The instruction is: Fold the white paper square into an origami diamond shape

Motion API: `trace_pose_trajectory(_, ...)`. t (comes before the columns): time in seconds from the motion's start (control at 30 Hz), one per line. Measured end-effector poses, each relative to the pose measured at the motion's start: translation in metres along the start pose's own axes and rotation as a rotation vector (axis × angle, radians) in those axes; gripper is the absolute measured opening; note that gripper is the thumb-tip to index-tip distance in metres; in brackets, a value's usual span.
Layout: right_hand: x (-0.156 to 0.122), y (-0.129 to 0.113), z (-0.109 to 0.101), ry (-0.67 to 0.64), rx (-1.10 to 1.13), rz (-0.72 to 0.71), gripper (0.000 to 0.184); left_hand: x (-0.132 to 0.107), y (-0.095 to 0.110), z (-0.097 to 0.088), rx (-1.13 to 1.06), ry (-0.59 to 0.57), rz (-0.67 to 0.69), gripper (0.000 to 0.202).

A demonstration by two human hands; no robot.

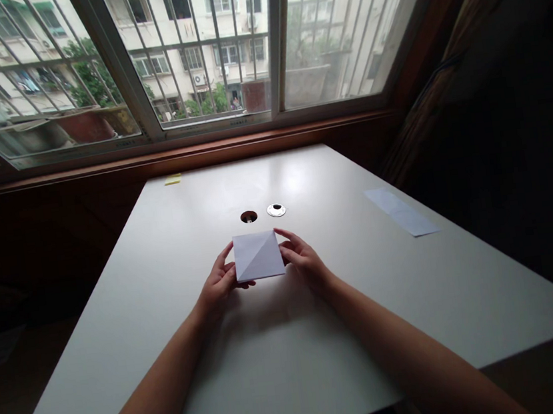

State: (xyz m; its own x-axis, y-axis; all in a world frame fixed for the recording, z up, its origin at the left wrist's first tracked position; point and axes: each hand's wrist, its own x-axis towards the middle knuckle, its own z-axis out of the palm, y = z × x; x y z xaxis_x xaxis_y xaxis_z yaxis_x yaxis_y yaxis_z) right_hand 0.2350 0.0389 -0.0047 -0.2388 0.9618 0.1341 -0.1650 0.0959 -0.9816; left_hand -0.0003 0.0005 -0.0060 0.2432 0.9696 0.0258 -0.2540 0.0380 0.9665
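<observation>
A folded square of white paper [258, 256], creased along one diagonal, is held up between my two hands above the white table. My left hand [221, 277] grips its left edge, with the thumb near the lower left corner and some fingers passing underneath. At the right edge, my right hand [303, 257] has its index fingertip on the upper right corner, and its other fingers are bent beside the paper's side. The undersides of the paper and the fingers behind it are hidden.
The white table [218, 389] carries a pale paper strip [402, 212] on the right and a yellow sticky note [173, 179] at the far left corner. Beyond the hands are an open cable hole [249, 217] and a round grommet [276, 210]. A barred window stands behind.
</observation>
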Motion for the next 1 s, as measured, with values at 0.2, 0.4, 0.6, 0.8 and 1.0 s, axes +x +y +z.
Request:
trace_pose_trajectory(0.2, -0.001, 0.000, 0.000, -0.031, -0.068, -0.042, 0.060, 0.000, 0.001, 0.001, 0.076, 0.022, 0.036, 0.078)
trace_pose_trajectory(0.4, 0.000, -0.001, -0.002, -0.031, -0.108, -0.078, 0.032, -0.003, 0.007, 0.005, 0.148, 0.006, 0.043, 0.069)
trace_pose_trajectory(0.6, 0.003, 0.001, -0.005, -0.008, -0.163, -0.102, 0.024, -0.002, 0.007, 0.004, 0.213, -0.017, 0.047, 0.067)
trace_pose_trajectory(0.8, 0.002, 0.002, -0.005, 0.001, -0.167, -0.106, 0.024, -0.003, 0.006, 0.007, 0.235, 0.136, 0.065, 0.053)
trace_pose_trajectory(1.0, 0.001, 0.000, -0.003, 0.053, -0.194, -0.129, 0.024, -0.010, 0.017, 0.014, 0.212, 0.121, 0.227, 0.038)
